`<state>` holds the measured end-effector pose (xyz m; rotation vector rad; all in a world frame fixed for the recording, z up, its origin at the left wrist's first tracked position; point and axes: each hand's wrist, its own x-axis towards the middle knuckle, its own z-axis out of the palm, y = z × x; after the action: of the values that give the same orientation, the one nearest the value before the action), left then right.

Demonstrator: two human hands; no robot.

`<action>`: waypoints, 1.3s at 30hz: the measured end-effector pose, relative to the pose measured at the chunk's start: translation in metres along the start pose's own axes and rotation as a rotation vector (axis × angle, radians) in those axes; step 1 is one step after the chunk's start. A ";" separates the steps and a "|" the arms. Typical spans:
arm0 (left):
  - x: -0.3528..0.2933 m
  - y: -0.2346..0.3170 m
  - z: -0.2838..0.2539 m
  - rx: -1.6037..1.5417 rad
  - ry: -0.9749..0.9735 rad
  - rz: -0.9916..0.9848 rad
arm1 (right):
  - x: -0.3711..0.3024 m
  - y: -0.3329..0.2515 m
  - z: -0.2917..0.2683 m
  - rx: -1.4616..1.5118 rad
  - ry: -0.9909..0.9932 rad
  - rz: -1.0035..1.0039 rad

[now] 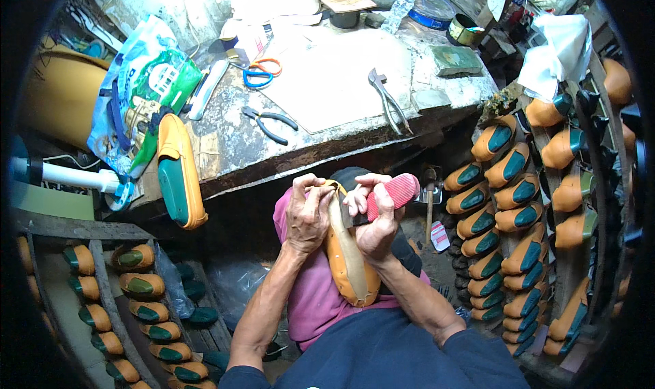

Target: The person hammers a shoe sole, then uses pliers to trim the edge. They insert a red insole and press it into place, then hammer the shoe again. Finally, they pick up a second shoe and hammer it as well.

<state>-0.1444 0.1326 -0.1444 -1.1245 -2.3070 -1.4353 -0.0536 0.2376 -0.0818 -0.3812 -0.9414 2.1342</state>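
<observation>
An orange-tan shoe [352, 269] rests across my lap, its pale beige underside turned up. My left hand [307, 215] pinches the leather edge at the shoe's far end, fingers closed. My right hand [377, 215] is wrapped around a knife with a red, ridged handle [401, 190]. Its dark flat blade [351, 219] lies against the shoe's side, partly hidden by my fingers. Some fingers of the right hand reach toward the shoe's far end, near the left hand.
On the bench [235, 153] ahead lie black-handled pliers [269, 124], large pincers [389, 102] and scissors [261, 73]. A finished-looking orange and green shoe [181, 174] leans at its left edge. Racks of similar shoes [524, 191] flank me. A white lamp arm [78, 177] juts from the left.
</observation>
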 end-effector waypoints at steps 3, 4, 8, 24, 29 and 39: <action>-0.003 -0.004 0.001 -0.029 0.010 -0.027 | -0.003 0.003 0.004 -0.022 -0.032 0.008; -0.003 -0.005 0.001 -0.039 0.018 -0.023 | -0.003 0.004 0.006 -0.028 -0.019 0.020; -0.004 -0.008 0.000 -0.071 0.021 -0.026 | -0.004 0.008 0.009 -0.113 -0.030 -0.037; 0.000 -0.006 0.001 -0.047 0.022 -0.010 | 0.010 0.029 0.000 -0.144 0.012 -0.141; 0.000 -0.001 0.000 -0.031 0.021 -0.025 | 0.018 0.027 -0.009 -0.150 -0.044 -0.133; -0.010 -0.001 0.002 -0.014 0.029 -0.024 | 0.063 -0.002 -0.017 -0.257 -0.204 0.284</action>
<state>-0.1379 0.1290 -0.1513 -1.0761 -2.3013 -1.4686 -0.0853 0.2937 -0.0898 -0.4516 -1.3553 2.3455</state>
